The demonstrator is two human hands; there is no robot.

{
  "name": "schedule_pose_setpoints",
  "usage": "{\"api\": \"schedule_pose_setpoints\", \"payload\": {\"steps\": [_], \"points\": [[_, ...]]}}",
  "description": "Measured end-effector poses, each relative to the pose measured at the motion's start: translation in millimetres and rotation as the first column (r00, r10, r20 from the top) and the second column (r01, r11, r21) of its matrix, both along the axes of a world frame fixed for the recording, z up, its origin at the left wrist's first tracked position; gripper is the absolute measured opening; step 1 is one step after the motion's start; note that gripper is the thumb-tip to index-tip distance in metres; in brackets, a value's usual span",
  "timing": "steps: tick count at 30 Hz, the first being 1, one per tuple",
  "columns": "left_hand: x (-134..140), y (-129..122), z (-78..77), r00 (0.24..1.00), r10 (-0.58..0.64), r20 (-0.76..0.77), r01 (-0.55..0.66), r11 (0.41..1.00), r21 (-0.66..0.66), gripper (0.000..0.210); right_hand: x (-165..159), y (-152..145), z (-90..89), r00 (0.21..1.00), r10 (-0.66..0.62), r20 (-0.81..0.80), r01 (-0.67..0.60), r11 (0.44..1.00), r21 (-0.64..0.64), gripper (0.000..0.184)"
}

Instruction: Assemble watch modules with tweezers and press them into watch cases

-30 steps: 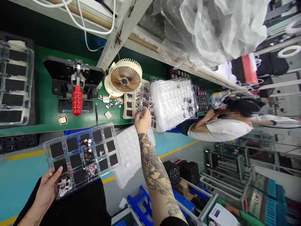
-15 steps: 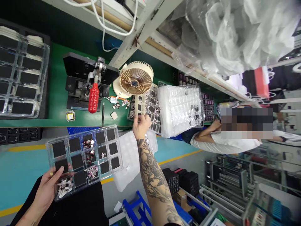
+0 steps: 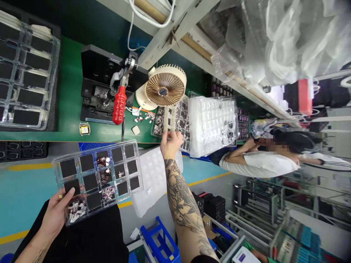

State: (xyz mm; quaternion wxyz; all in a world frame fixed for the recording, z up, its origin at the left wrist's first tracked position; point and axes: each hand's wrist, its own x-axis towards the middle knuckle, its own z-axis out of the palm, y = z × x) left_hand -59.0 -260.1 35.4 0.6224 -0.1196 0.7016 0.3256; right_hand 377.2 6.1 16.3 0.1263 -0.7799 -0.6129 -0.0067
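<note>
My left hand (image 3: 56,215) grips the left end of a clear plastic tray (image 3: 91,155), thumb on top, and holds it tilted in front of the bench. Several of its compartments have black pads. Others hold small loose parts: whitish pieces (image 3: 76,211), pinkish pieces (image 3: 108,193) and dark pieces (image 3: 105,176). My right hand (image 3: 171,143) is at the bench edge with its fingers pinched together. They meet the near end of a cream, ladder-like strip (image 3: 172,123) lying over a tray of small parts (image 3: 158,124). What lies between the fingertips is hidden.
A press with a red handle (image 3: 119,106) and a cream fan (image 3: 164,87) stand on the green bench (image 3: 68,91). Stacked clear trays (image 3: 212,124) lie right of my right hand. A person in white (image 3: 257,160) sits farther right. Plastic bags (image 3: 274,44) hang overhead.
The view has shifted slightly, so the bench things sit a little farther right. My left hand still holds the tray; my right hand stays by the strip, fingers closed.
</note>
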Motion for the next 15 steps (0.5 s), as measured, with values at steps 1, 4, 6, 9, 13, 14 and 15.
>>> {"api": "schedule_pose_setpoints", "payload": {"steps": [1,4,6,9,13,14,15], "points": [[0,2,1.4,1.000,0.009,-0.006,-0.009,1.000,0.000,0.063,-3,1,-3.1,1.000,0.007,-0.013,-0.007,1.000,-0.020,0.033],[1,11,14.8,0.998,0.056,-0.007,-0.056,0.998,0.030,0.067,-17,3,-7.2,0.995,0.031,-0.092,-0.040,0.995,-0.090,0.031],[1,17,30.5,0.999,0.046,-0.005,-0.046,0.997,0.058,0.071,-25,-3,1.3,0.985,0.026,-0.169,-0.046,0.992,-0.115,0.026],[-6,27,54.6,0.997,-0.072,-0.022,0.074,0.993,0.095,0.073,-31,-42,37.2,0.954,-0.038,-0.297,0.000,0.992,-0.127,0.025],[-13,51,78.1,0.924,-0.333,-0.186,0.361,0.921,0.145,0.057,-45,-168,96.3,0.850,-0.263,-0.457,0.192,0.962,-0.196,0.021],[-11,57,85.0,0.894,-0.385,-0.229,0.426,0.889,0.167,0.053,-54,-212,106.4,0.801,-0.347,-0.488,0.267,0.937,-0.227,0.029],[-8,62,93.3,0.866,-0.428,-0.259,0.481,0.855,0.194,0.050,-64,-257,114.4,0.737,-0.439,-0.514,0.354,0.899,-0.260,0.034]]}}
